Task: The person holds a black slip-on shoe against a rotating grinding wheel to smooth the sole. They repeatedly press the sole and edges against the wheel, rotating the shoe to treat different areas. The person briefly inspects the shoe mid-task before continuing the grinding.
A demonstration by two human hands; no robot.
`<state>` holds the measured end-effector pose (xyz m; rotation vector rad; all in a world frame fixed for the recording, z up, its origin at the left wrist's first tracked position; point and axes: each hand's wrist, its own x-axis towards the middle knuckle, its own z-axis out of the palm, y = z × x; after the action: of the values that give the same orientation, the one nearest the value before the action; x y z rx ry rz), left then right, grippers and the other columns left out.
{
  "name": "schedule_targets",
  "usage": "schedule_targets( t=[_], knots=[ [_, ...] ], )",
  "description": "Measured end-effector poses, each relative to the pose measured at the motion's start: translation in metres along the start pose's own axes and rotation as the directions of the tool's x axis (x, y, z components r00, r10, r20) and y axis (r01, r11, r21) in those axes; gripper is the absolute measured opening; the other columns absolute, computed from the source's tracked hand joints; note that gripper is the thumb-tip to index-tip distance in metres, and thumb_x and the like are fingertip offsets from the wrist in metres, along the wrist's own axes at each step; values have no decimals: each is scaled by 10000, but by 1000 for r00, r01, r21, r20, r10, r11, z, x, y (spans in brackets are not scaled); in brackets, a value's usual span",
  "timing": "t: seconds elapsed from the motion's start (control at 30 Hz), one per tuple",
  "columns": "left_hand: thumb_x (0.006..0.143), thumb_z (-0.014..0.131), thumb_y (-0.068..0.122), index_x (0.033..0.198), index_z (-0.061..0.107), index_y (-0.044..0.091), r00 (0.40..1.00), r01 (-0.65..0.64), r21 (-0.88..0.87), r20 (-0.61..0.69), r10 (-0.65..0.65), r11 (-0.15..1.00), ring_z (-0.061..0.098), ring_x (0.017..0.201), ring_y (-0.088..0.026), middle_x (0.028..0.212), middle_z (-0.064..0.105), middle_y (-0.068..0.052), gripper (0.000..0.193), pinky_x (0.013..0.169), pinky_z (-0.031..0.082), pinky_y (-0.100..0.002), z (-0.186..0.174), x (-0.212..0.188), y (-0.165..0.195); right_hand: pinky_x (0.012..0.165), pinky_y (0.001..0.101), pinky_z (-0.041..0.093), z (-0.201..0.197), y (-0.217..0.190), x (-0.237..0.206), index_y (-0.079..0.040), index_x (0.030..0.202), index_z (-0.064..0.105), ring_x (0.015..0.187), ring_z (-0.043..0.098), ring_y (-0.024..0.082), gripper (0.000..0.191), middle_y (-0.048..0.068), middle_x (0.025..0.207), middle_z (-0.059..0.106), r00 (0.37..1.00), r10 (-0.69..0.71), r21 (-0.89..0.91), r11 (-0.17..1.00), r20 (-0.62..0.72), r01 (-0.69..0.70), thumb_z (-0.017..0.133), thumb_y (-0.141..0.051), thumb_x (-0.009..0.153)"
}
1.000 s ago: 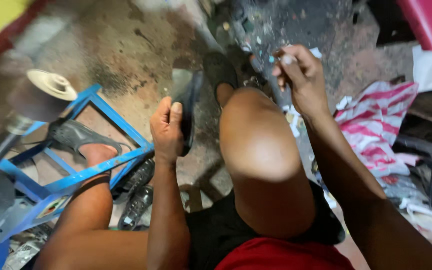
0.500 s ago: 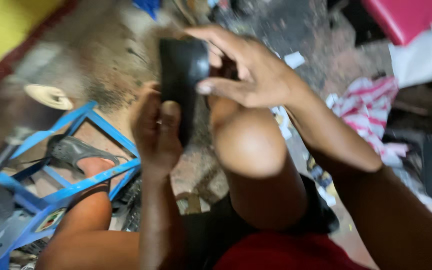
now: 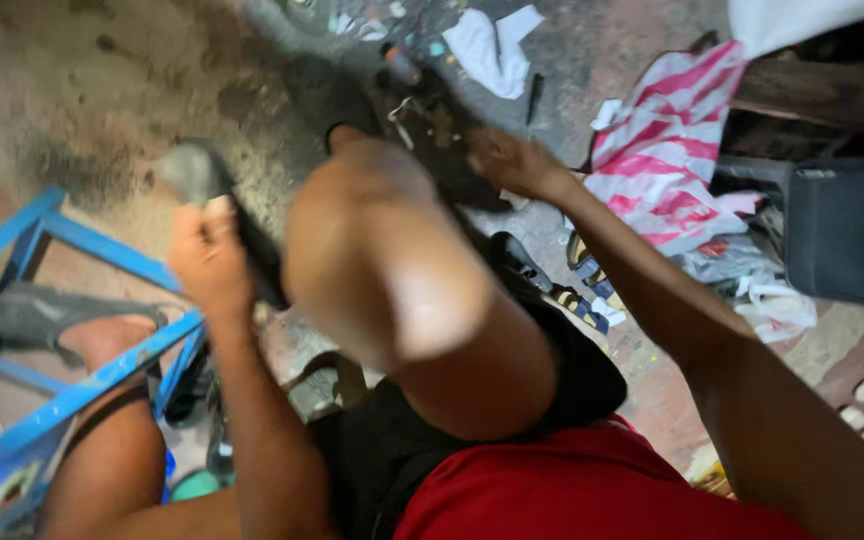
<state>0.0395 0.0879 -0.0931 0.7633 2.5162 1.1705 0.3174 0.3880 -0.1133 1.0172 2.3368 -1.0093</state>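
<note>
- Your left hand [image 3: 210, 262] grips a dark, flat rubber shoe sole [image 3: 214, 205]; fingers are wrapped tight round its lower half and the greyish top end sticks up above your knuckles.
- The sole sits left of your raised bare knee [image 3: 382, 260], close beside it, held over the stained concrete floor [image 3: 82, 110].
- Your right hand [image 3: 512, 160] reaches out past the knee to a dark jumble of shoe parts and metal bits [image 3: 432, 125] on the floor; it touches or hovers just at that pile, blur makes it hard to say which.
- Right fingers look curled, but you can't tell how far they're open or whether they have hold of anything.
- Blue metal frame [image 3: 102, 370] stands at lower left; your foot in a grey sandal [image 3: 42, 315] rests inside it.
- Red-and-white striped plastic bag [image 3: 667, 150] lies on the floor right of your right forearm, near it.
- White paper scrap [image 3: 492, 45] lies at the top, beyond the pile.
- Dark grey box-like case [image 3: 847, 235] sits at the far right, well apart from both hands.
- You wear black shorts [image 3: 432, 430] and a red shirt [image 3: 592, 490].
</note>
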Motion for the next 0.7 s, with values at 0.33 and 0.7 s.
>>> schedule_targets(
  t=[0.33, 0.7],
  knots=[
    [1100, 519, 308, 989, 704, 49, 838, 538, -381, 147, -525, 752, 516, 507, -125, 622, 563, -23, 337, 482, 410, -276, 18, -38, -65, 942, 382, 522, 95, 152, -89, -95, 1388, 562, 1103, 664, 250, 414, 128, 1252, 679, 886, 383, -96, 924, 262, -371, 637, -329, 1054],
    [991, 608, 344, 908, 683, 61, 449, 889, -251, 320, -834, 382, 632, 598, -115, 743, 673, -30, 304, 533, 526, -295, 45, -126, -225, 840, 355, 534, 106, 147, -58, -64, 1312, 602, 992, 662, 220, 367, 116, 1145, 688, 909, 380, 203, 890, 170, -409, 631, -313, 1045]
  ],
)
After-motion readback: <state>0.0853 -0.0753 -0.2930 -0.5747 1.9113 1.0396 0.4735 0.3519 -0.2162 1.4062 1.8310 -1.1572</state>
